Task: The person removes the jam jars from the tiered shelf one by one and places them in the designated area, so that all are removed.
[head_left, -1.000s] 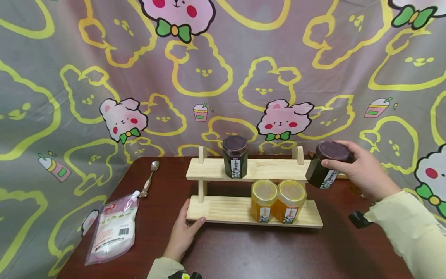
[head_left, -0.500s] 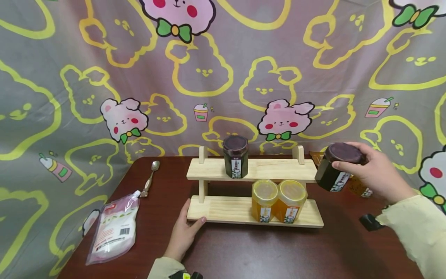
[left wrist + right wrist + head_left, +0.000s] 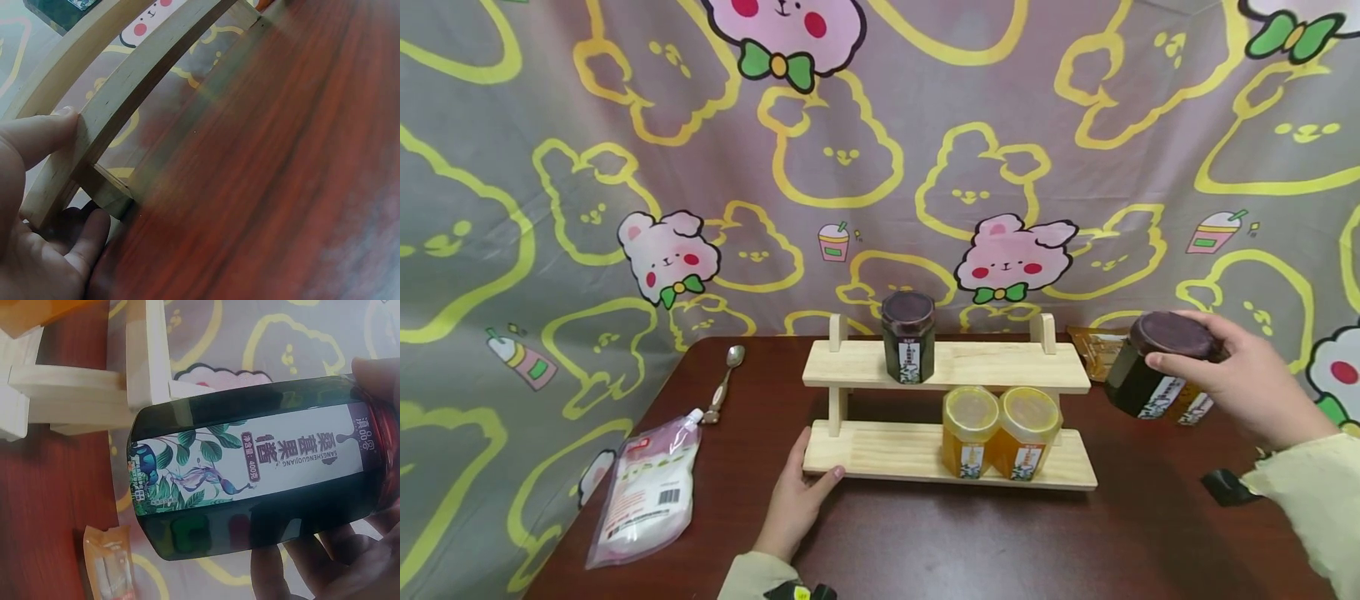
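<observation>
My right hand (image 3: 1247, 379) grips a dark jar of mulberry jam (image 3: 1138, 379) around its purple-lidded top, to the right of the two-tier wooden shelf (image 3: 880, 450). In the right wrist view, the jam jar (image 3: 250, 469) lies across the picture with its label facing the camera. My left hand (image 3: 793, 500) holds the lower tier's left end; in the left wrist view its thumb (image 3: 47, 137) presses on the plank. A second dark jar (image 3: 908, 337) stands on the upper tier. Below it, two amber jars with yellow lids, one left (image 3: 970, 433) and one right (image 3: 1026, 433), sit side by side.
Behind the held jar, another amber jar (image 3: 1195, 406) is mostly hidden, and a brown packet (image 3: 1097, 352) lies at the table's back edge. On the left are a spouted pouch (image 3: 651, 492) and a spoon (image 3: 724, 387). A patterned cloth (image 3: 865, 167) hangs behind the table.
My right hand has carried the dark jam jar rightward and slightly down, away from the shelf's upper tier, uncovering the brown packet. The left hand keeps its place on the shelf.
</observation>
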Available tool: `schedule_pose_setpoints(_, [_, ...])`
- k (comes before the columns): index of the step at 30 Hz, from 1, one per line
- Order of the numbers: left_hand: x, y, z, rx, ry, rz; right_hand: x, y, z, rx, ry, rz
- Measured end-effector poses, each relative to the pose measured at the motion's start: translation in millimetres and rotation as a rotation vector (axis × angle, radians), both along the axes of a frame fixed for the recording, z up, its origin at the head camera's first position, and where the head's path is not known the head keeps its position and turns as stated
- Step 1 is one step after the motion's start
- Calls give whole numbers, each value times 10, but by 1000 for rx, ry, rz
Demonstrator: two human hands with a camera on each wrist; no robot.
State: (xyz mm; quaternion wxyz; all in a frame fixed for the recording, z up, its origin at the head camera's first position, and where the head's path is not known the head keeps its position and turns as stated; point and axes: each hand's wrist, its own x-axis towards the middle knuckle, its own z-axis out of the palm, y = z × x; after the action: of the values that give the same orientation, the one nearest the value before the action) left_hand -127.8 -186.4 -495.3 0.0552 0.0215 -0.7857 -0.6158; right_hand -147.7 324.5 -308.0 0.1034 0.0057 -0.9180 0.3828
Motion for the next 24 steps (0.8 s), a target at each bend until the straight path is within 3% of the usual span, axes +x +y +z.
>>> schedule_pose_setpoints(6, [6, 0, 4, -3, -11, 2, 13, 54, -53, -43, 20, -2])
schedule_pose_setpoints(18, [6, -7, -7, -17, -1, 4, 0, 181, -197, 88, -11, -57])
schedule_pose_setpoints(24, [3, -6, -14, -27, 2, 6, -23, 244, -302, 54, -20, -79])
